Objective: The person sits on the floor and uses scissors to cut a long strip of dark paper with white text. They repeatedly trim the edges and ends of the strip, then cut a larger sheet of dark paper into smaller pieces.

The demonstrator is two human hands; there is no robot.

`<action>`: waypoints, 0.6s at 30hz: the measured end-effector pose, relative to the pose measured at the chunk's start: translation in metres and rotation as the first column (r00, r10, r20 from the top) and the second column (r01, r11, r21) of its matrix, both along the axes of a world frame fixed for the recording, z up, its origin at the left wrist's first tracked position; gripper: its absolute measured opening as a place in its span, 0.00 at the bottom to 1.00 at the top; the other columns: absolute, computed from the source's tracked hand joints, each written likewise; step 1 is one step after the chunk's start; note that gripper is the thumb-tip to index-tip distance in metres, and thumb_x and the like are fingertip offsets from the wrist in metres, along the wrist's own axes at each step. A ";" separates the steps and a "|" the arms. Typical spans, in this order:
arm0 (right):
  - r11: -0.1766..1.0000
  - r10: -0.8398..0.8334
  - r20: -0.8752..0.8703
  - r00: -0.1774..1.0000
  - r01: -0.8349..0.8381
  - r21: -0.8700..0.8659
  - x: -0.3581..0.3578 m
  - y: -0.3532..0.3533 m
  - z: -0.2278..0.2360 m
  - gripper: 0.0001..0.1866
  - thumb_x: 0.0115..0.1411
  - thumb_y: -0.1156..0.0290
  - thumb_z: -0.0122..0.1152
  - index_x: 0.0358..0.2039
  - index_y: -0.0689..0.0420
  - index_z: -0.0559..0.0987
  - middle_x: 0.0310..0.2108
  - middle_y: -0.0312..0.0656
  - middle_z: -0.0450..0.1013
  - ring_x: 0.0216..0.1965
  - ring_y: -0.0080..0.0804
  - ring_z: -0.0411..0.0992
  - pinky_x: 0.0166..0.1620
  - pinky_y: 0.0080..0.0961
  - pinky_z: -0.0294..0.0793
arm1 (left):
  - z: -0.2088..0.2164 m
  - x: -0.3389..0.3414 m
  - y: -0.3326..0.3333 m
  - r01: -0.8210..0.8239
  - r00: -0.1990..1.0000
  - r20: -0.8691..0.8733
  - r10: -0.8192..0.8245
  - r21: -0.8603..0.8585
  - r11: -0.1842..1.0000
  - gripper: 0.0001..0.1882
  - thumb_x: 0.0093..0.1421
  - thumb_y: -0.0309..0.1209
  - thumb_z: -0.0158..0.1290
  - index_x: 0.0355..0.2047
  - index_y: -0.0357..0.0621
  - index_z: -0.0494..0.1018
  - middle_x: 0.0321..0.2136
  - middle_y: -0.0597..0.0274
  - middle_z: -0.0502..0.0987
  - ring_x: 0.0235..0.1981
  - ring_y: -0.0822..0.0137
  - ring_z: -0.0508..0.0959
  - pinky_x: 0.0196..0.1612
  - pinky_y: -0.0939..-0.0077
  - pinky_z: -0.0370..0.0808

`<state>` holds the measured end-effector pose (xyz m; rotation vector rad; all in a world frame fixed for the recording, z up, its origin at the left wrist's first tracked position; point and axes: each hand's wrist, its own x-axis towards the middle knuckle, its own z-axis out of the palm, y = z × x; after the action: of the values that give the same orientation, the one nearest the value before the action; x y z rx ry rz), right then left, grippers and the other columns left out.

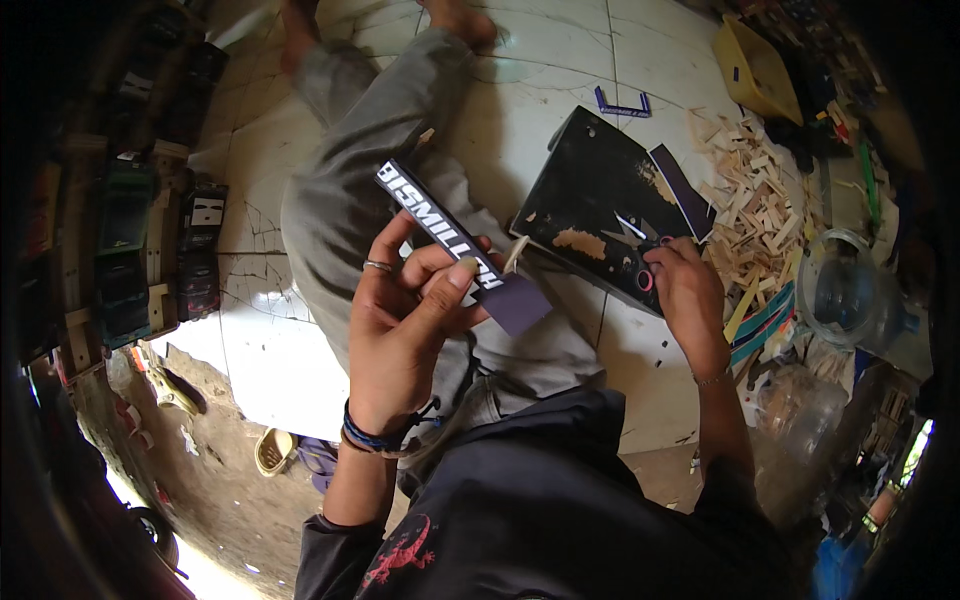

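Note:
My left hand (410,295) pinches a lettered purple strip (436,222) between thumb and fingers, tilted above my lap. Its lower right end widens into a plain purple flap (517,305), and a small pale wooden piece (516,254) sticks out beside the fingers. Over the right edge of a worn black box (585,180), my right hand (687,292) has its fingers closed at the dark and pink handles of a pair of scissors (645,281). The blades are apart and point up and left. A flat dark purple piece (683,192) lies at the box's right edge.
A pile of wood offcuts (755,190) spreads to the right, below a yellow basin (757,70). Another purple lettered piece with upturned ends (624,108) lies on the tiles beyond the box. A clear plastic container (838,280) stands at right; dark items line a rack (165,240) at left.

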<state>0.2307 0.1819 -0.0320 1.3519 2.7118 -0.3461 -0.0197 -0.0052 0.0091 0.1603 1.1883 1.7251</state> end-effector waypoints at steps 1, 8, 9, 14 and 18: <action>0.997 0.073 -0.140 0.987 -0.070 0.028 -0.008 0.000 0.009 0.10 0.61 0.72 0.65 0.43 0.56 0.82 0.44 0.45 0.74 0.41 0.47 0.76 0.46 0.41 0.74 | 0.000 0.000 0.000 -0.003 1.000 0.005 0.003 0.012 1.000 0.33 0.66 0.20 0.55 0.68 0.43 0.54 0.48 0.54 0.80 0.48 0.65 0.82 0.42 0.73 0.84; 0.889 0.234 -0.732 0.639 -0.445 -0.104 -0.080 -0.041 0.061 0.23 0.52 0.54 0.75 0.46 0.50 0.83 0.52 0.39 0.71 0.49 0.38 0.75 0.52 0.35 0.71 | 0.004 0.002 -0.004 -0.002 1.000 -0.012 0.002 0.001 1.000 0.32 0.66 0.20 0.56 0.66 0.42 0.55 0.46 0.55 0.81 0.47 0.66 0.83 0.43 0.73 0.84; 0.878 0.290 -0.710 0.641 -0.474 -0.070 -0.089 -0.046 0.062 0.24 0.51 0.52 0.76 0.46 0.49 0.82 0.53 0.38 0.69 0.51 0.38 0.73 0.54 0.35 0.69 | 0.004 0.003 -0.004 -0.008 1.000 -0.005 0.008 0.019 1.000 0.32 0.66 0.20 0.56 0.66 0.41 0.55 0.46 0.55 0.81 0.47 0.66 0.83 0.43 0.73 0.84; 0.862 0.426 -0.673 0.605 -0.498 0.097 -0.118 -0.048 0.055 0.21 0.51 0.54 0.76 0.36 0.51 0.77 0.47 0.35 0.73 0.45 0.32 0.73 0.52 0.35 0.64 | 0.003 -0.001 -0.008 0.009 1.000 -0.003 -0.008 0.087 0.996 0.32 0.65 0.18 0.57 0.65 0.38 0.55 0.44 0.55 0.82 0.46 0.65 0.83 0.44 0.71 0.84; 0.829 0.466 -0.664 0.585 -0.551 0.096 -0.121 -0.044 0.050 0.20 0.52 0.54 0.75 0.35 0.51 0.76 0.40 0.32 0.76 0.40 0.30 0.75 0.52 0.35 0.64 | 0.001 -0.002 -0.014 -0.001 1.000 0.026 -0.001 0.061 0.998 0.33 0.64 0.18 0.58 0.65 0.38 0.56 0.43 0.57 0.82 0.45 0.67 0.82 0.47 0.71 0.82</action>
<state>0.1097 0.1384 0.0182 0.3513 3.3861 -1.0916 -0.0221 -0.0189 0.0103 0.1741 1.1178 1.7590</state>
